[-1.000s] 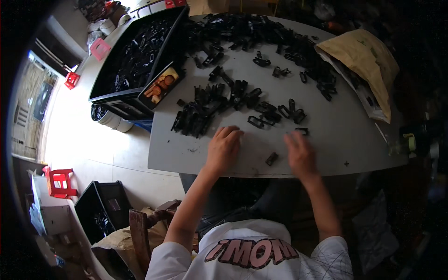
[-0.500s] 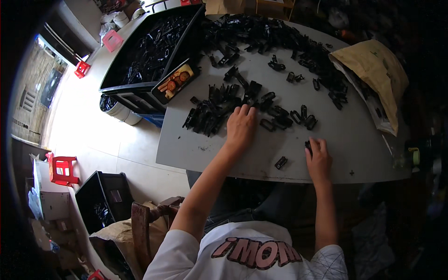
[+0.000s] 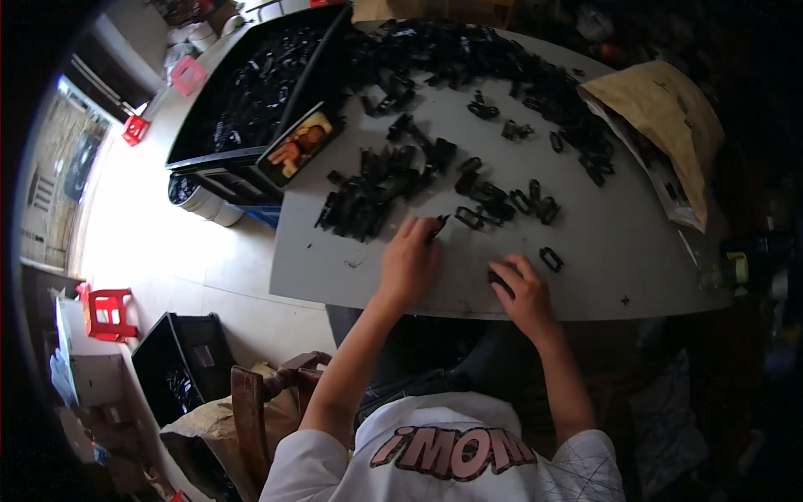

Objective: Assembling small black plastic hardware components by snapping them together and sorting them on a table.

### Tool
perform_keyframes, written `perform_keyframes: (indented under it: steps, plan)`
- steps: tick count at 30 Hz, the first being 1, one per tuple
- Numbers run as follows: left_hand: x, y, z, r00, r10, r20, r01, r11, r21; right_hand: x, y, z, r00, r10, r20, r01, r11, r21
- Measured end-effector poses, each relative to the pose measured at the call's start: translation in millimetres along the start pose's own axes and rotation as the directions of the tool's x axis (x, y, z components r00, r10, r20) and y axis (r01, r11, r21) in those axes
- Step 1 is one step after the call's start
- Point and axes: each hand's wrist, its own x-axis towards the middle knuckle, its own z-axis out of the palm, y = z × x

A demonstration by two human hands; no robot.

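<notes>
My left hand point(image 3: 408, 258) is closed on a small black plastic part point(image 3: 438, 227), whose pointed end sticks out past the fingers. It is over the grey table, just in front of a heap of similar black parts point(image 3: 360, 197). To its right, near the table's front edge, my right hand point(image 3: 525, 294) has its fingers curled round another small black part point(image 3: 500, 274), mostly hidden by the fingers. A loose oblong black part point(image 3: 550, 259) with an open middle lies right of that hand. Beyond both hands is a looser cluster of black parts point(image 3: 485, 201).
A long pile of black parts point(image 3: 468, 52) runs along the table's point(image 3: 577, 293) far side. At the left stands a big black crate point(image 3: 226, 159) full of parts, with a phone point(image 3: 297, 146) showing a picture leaning against it. A brown paper bag point(image 3: 661, 109) lies at the right.
My left hand has drawn back from the heap toward me with a part. My right hand has let go of one part and moved left onto the part near the front edge.
</notes>
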Motion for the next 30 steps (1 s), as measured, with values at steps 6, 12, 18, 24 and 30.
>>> perform_keyframes:
  steps: [6,12,18,24,30]
  plan:
    - [-24.7,-17.8,-9.9,0.995,-0.103,0.008,0.099,0.921,-0.376,-5.3,15.8,-14.1,0.938,0.292,-0.189,-0.229,0.928,0.294]
    - [-27.5,-24.9,-3.8,0.996,-0.072,-0.052,0.047,0.923,-0.381,-0.5,-10.0,-7.1,0.978,0.136,-0.158,-0.112,0.982,0.152]
    - [-29.8,-17.7,-12.7,0.996,-0.083,-0.028,0.067,0.929,-0.365,10.6,2.9,1.3,0.99,-0.111,-0.089,0.118,0.99,0.078]
    - [-30.3,-15.3,-10.4,0.996,-0.089,-0.026,0.07,0.906,-0.418,3.1,2.7,-11.7,0.987,-0.16,-0.016,0.161,0.985,0.063]
    - [-32.4,-20.3,-7.6,0.995,-0.101,-0.013,0.084,0.886,-0.457,1.9,-23.6,-7.5,0.988,0.097,-0.122,-0.1,0.995,-0.027]
